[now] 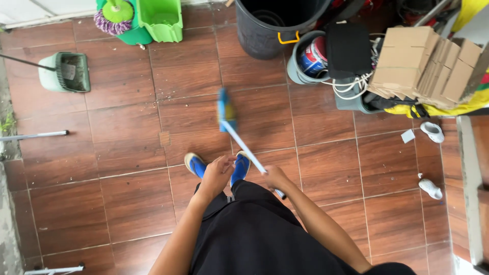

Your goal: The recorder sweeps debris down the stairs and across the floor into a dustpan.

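Note:
A broom with a blue head (226, 110) and a pale handle (245, 148) slants over the brown floor tiles in front of me; its head is blurred. My right hand (275, 178) grips the handle near its upper end. My left hand (218, 173) hangs loosely curled beside the handle, just left of it, and seems to hold nothing. Below my hands are my two blue shoes (195, 164) and my dark clothing.
A green dustpan (66, 72) lies at the far left and a green mop bucket (142, 20) stands at the top. A black bin (275, 25), a grey bucket (304, 61) and stacked cardboard (423, 61) crowd the top right. White shoes (433, 131) lie at the right.

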